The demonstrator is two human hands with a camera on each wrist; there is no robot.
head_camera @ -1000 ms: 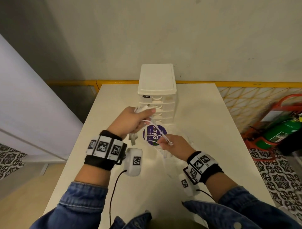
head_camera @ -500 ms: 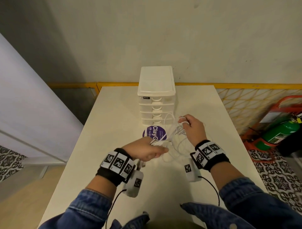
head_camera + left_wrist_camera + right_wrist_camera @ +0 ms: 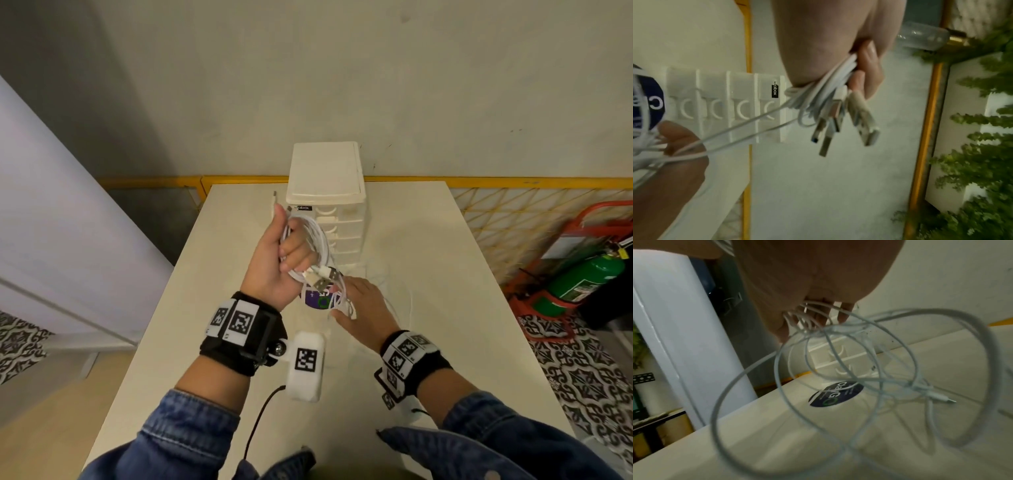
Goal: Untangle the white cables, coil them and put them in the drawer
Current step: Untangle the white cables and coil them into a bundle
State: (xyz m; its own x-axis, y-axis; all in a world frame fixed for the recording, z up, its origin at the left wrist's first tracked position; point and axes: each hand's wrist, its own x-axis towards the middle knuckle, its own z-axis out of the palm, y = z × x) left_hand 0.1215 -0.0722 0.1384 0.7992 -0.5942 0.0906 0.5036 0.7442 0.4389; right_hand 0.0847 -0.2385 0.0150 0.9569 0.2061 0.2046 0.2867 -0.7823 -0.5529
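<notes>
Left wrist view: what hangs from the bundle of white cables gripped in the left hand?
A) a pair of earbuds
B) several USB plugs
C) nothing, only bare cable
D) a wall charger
B: several metal-tipped USB plugs dangle below the left hand, which grips the bundle of white cables; no charger or earbuds show.

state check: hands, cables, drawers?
left hand: raised, grips the white cables in a bundle, plugs hanging out
right hand: low over the table, loose cable loops through its fingers
drawer unit: all visible drawers closed
</notes>
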